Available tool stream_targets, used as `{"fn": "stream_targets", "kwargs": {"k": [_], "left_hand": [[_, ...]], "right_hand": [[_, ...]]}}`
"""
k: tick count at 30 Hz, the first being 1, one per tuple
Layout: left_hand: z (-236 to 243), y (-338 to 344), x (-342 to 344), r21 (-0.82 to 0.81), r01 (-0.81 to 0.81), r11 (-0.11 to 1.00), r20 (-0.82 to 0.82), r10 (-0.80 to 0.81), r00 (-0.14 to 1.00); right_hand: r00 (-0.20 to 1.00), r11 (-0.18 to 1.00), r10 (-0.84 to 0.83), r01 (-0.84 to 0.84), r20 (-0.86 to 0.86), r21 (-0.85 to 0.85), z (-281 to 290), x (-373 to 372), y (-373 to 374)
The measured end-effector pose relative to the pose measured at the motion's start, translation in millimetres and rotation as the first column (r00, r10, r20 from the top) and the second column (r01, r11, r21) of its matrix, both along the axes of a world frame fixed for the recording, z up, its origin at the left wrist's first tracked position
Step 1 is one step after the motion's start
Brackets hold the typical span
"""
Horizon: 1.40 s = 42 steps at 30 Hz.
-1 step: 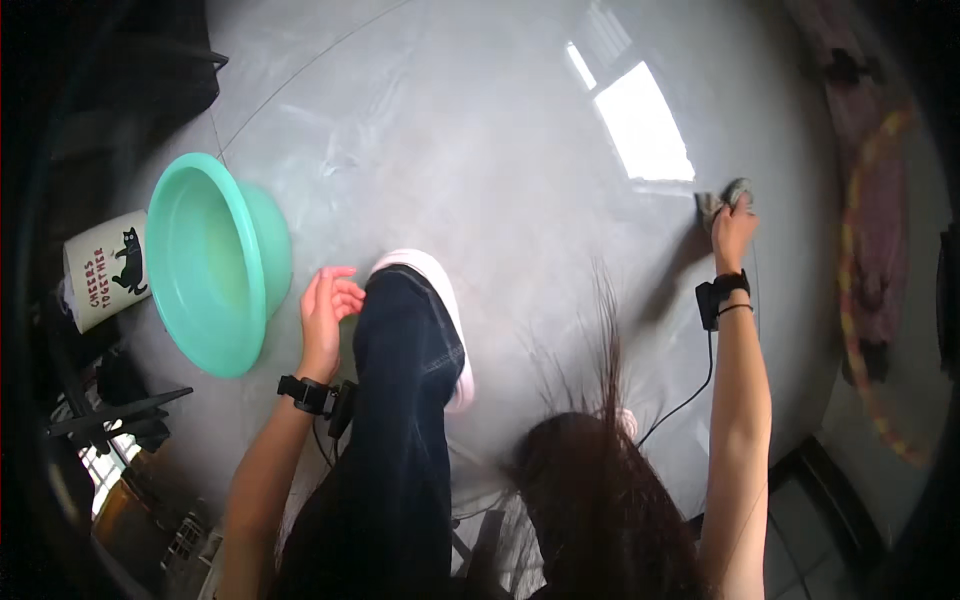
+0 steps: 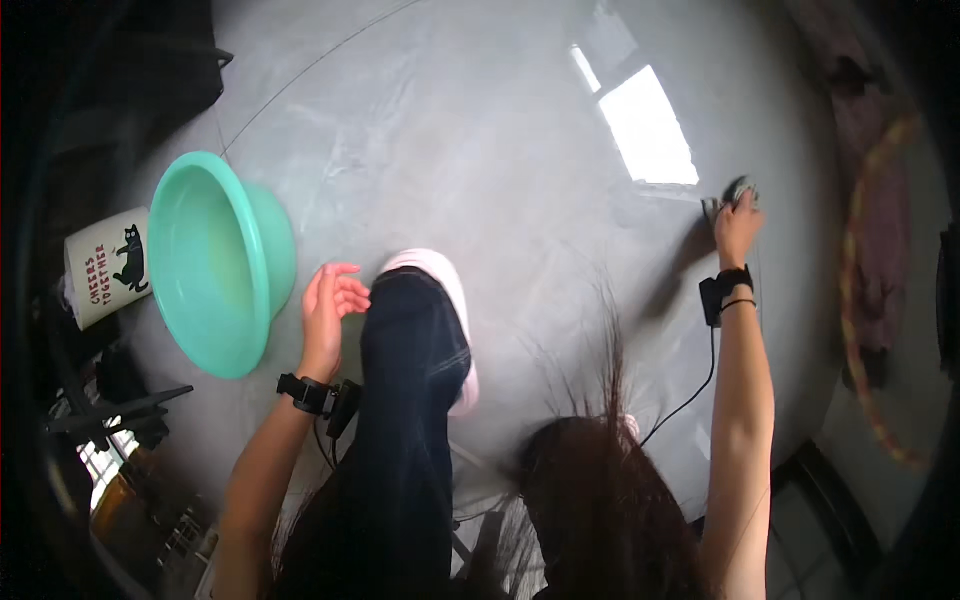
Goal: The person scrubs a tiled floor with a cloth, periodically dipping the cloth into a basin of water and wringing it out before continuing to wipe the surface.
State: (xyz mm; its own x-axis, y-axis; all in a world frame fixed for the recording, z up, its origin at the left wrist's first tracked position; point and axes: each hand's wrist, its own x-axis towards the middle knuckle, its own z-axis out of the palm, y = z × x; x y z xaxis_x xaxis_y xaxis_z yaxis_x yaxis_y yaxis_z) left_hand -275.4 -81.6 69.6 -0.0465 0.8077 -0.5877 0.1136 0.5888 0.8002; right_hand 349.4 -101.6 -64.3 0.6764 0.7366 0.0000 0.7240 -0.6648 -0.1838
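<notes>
My right hand (image 2: 738, 225) is closed on a crumpled greyish cloth (image 2: 743, 188) against the grey floor (image 2: 510, 170), at the right below a bright window reflection. My left hand (image 2: 330, 310) holds nothing, its fingers loosely curved and apart, just beside my dark-jeaned knee (image 2: 410, 340). A white-pink shoe (image 2: 445, 275) shows behind that knee. A mint green plastic basin (image 2: 205, 270) stands to the left of my left hand, with pale, apparently liquid contents in the bottom. Dark strapped devices with cables are on both wrists, and long hair hangs over the lower middle.
A cream container (image 2: 105, 267) with a black cat drawing sits left of the basin. Black furniture parts (image 2: 120, 420) line the left edge. At the right, a pink board (image 2: 880, 260) like a skateboard and a yellow-orange hoop (image 2: 855, 330) are along the wall.
The view has shifted very slightly, and my left knee appears a little further right. My right hand stays on the cloth with only a slight shift rightward.
</notes>
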Motion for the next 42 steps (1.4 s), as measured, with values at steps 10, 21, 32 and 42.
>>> {"fn": "stream_targets", "kwargs": {"k": [10, 21, 32, 42], "left_hand": [[1.0, 17.6, 8.5, -0.05, -0.037, 0.998, 0.135, 0.044, 0.99], [-3.3, 36.9, -16.6, 0.0, -0.05, 0.999, 0.118, 0.05, 0.992], [-21.3, 71.6, 35.0, 0.019, 0.047, 0.999, 0.24, -0.05, 0.969], [-24.5, 77.9, 47.7, -0.012, 0.083, 0.996, 0.203, -0.079, 0.976]], "right_hand": [[0.557, 0.548, 0.831, -0.815, -0.009, 0.189, 37.5, -320.8, 49.7], [0.766, 0.758, 0.643, -0.639, 0.011, 0.13, 25.7, -166.9, 34.2], [0.812, 0.801, 0.576, -0.584, 0.099, 0.134, 17.5, -204.0, 150.2], [0.798, 0.791, 0.602, -0.594, -0.019, 0.146, 11.7, -131.4, 100.5]]}}
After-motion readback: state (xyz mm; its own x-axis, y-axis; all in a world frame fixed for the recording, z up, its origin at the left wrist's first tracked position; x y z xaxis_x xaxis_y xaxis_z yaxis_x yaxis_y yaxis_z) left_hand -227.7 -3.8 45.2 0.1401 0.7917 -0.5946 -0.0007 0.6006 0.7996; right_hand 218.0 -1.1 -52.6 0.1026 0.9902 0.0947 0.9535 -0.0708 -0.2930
